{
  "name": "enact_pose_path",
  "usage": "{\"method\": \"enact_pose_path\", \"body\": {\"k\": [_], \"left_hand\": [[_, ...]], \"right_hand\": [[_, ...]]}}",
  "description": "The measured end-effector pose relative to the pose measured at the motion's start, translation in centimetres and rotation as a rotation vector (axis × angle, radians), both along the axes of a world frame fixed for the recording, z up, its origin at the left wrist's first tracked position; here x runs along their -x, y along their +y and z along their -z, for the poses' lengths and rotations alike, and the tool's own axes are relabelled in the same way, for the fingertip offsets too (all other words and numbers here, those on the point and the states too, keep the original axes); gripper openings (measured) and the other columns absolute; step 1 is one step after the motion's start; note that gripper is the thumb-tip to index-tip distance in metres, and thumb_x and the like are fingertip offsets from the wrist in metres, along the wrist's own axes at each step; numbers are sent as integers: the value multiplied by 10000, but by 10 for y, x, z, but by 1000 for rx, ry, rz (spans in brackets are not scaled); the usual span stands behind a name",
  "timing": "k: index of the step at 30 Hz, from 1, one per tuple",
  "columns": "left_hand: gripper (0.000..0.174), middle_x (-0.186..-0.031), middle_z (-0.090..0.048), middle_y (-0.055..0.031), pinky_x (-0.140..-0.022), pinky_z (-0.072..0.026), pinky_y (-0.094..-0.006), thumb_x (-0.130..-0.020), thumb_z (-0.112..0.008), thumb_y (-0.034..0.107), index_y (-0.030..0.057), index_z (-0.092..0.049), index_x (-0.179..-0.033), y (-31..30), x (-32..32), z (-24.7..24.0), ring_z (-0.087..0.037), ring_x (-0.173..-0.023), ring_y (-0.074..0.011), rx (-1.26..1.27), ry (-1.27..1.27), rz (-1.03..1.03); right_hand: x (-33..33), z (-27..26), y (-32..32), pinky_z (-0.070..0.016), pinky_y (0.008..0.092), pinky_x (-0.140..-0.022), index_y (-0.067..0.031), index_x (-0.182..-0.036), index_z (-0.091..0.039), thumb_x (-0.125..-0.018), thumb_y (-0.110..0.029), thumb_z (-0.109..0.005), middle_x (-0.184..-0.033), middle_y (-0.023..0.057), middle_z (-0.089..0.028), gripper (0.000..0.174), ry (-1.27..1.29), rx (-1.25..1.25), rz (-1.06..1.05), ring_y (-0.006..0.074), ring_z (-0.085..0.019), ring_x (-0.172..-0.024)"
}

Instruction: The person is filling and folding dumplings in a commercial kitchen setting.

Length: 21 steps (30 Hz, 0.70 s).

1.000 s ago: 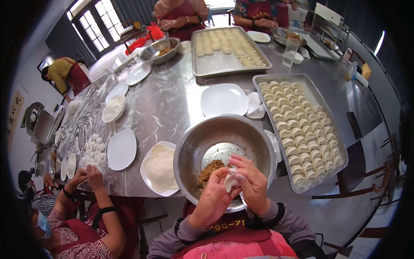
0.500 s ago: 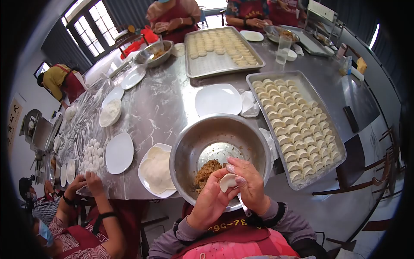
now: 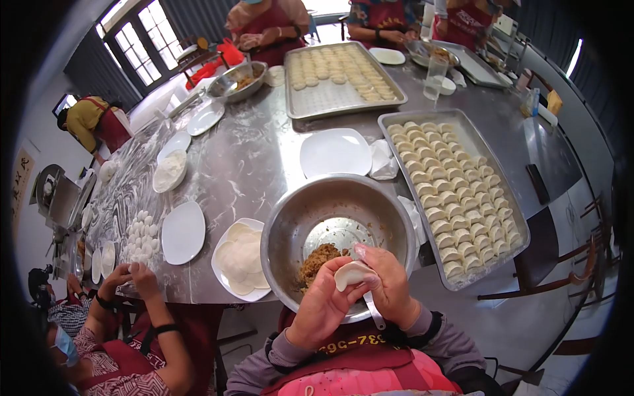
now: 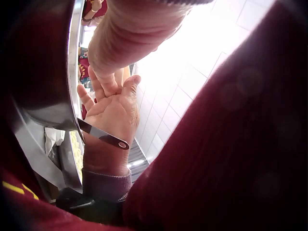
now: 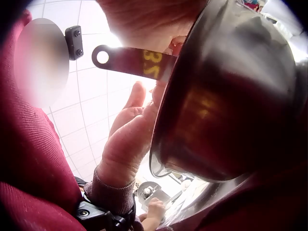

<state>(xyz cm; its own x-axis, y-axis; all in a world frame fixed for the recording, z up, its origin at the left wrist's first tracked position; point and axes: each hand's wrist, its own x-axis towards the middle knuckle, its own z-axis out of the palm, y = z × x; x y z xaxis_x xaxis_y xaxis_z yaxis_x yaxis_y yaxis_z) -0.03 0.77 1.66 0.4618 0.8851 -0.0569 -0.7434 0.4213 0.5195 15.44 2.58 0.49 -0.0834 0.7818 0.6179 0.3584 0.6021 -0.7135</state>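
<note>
A pale half-moon dumpling [image 3: 352,275] is pinched between the hands, over the near rim of a big steel bowl [image 3: 272,218]. The left hand [image 3: 321,309] holds its left end with curled fingers and thumb. At its right end, the right hand [image 3: 389,285] grips with thumb and fingers. Brown filling [image 3: 318,263] lies at the bowl's left side. A metal handle [image 3: 374,311] sticks out over the near rim, below the right hand. Both wrist views show the handle [image 4: 105,134] [image 5: 134,61] and the hands, but the dumpling is hidden there.
Left of the bowl, a plate [image 3: 222,278] holds round wrappers. A tray of dumplings [image 3: 451,285] lies to the right, another tray [image 3: 310,109] beyond. Empty white plates [image 3: 335,153] [image 3: 183,232] are nearby. A neighbour's hands [image 3: 132,277] work at the left edge.
The right hand has shifted slightly right and its fingers cover less of the dumpling, which shows wider and flatter. The head view has shifted a little. Someone at the back right has leaned in.
</note>
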Motion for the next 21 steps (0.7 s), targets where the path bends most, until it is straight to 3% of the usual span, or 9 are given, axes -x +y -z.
{"method": "enact_pose_path", "body": {"k": [12,18,21], "left_hand": [[504,-1265,-470,-114,-1042,-375,-417,-958,-471,398,39,-354,-1293,2,5,-2,-476,-1198,-221,27,33,31],[477,-1277,-486,-106,-995,-419,-382,-966,-444,409,63,-402,-1291,0,0,5,-510,-1160,-213,36,81,37],[482,-1260,-460,-111,-1027,-383,-397,-963,-460,401,47,-359,-1275,3,0,4,-482,-1179,-201,82,87,67]], "right_hand": [[1,-12,0,-464,399,-865,7,-1013,-649,-852,-112,-590,-1070,185,-644,209,-45,64,15,342,-618,-977],[-7,-1,6,-460,398,-883,5,-1029,-644,-840,-80,-602,-1111,179,-629,211,-32,1,-144,332,-605,-1016],[-7,3,6,-449,397,-918,4,-1069,-638,-837,-76,-617,-1122,177,-626,247,34,78,-169,314,-596,-1054]]}}
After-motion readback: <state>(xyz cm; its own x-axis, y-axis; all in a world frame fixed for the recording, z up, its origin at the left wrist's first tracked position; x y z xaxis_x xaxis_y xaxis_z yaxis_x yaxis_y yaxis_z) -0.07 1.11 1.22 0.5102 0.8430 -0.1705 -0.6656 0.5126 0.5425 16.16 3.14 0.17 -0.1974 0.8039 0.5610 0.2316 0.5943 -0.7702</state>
